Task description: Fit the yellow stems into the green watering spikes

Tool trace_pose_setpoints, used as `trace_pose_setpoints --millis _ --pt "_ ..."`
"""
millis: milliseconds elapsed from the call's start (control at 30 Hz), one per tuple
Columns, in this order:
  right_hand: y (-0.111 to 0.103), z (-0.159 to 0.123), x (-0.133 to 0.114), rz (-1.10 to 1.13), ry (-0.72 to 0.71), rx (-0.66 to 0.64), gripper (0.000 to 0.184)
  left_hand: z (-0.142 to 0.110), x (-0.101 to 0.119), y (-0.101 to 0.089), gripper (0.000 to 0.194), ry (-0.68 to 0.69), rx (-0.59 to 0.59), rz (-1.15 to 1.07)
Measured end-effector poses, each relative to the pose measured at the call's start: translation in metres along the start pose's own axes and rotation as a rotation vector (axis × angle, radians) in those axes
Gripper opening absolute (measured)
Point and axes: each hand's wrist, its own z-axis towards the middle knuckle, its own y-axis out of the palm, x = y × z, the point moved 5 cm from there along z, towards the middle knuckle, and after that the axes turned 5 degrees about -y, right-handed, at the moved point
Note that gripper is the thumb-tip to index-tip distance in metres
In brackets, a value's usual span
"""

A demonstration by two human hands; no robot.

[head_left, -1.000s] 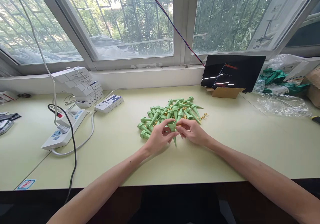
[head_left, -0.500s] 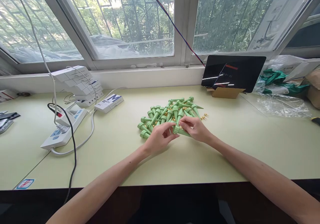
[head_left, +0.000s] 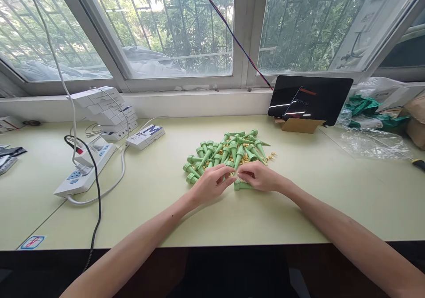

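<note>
My left hand [head_left: 214, 180] hovers just in front of a pile of green plant watering spikes [head_left: 226, 149], its fingers curved and a gap between thumb and fingertips. Nothing shows in that gap. Facing it, my right hand [head_left: 259, 175] has thumb and index finger pinched together; whatever is between them is too small to make out. One green spike [head_left: 244, 185] lies level beneath the right hand, ribbed cap to the left, its tip hidden by the hand. Whether the lower fingers touch it, I cannot tell. Small yellow pieces [head_left: 272, 156] are scattered among and beside the spikes.
A tablet [head_left: 310, 98] leans on a cardboard stand [head_left: 300, 125] at the back. To the left are a white power strip [head_left: 85, 169] with cables, stacked white boxes [head_left: 102, 112] and a single box [head_left: 145, 137]. Plastic bags [head_left: 372, 112] lie at the right.
The spike that was tilted between both hands is now lower and level under the right hand. My left fingers have come away from its cap; the right hand has shifted slightly.
</note>
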Motion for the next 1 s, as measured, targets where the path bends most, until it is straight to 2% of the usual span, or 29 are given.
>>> trace_pose_setpoints --millis 200,400,733,867,1000 --pt "-0.006 0.000 -0.004 -0.077 -0.048 0.005 0.021 -0.001 0.000 0.000 0.028 0.020 0.001 0.013" --pt "-0.010 -0.004 0.004 -0.165 -0.005 -0.054 0.018 0.000 0.002 0.000 0.027 0.035 -0.005 0.048" --pt "-0.011 -0.004 0.005 -0.238 0.001 -0.053 0.017 0.000 0.001 0.000 0.028 0.053 -0.011 0.058" --pt "-0.013 -0.004 0.006 -0.272 0.010 -0.030 0.016 0.000 0.002 0.000 0.027 0.065 -0.005 0.064" --pt "-0.015 -0.004 0.008 -0.293 0.040 0.057 0.015 -0.001 0.004 -0.001 0.027 0.096 0.010 0.063"
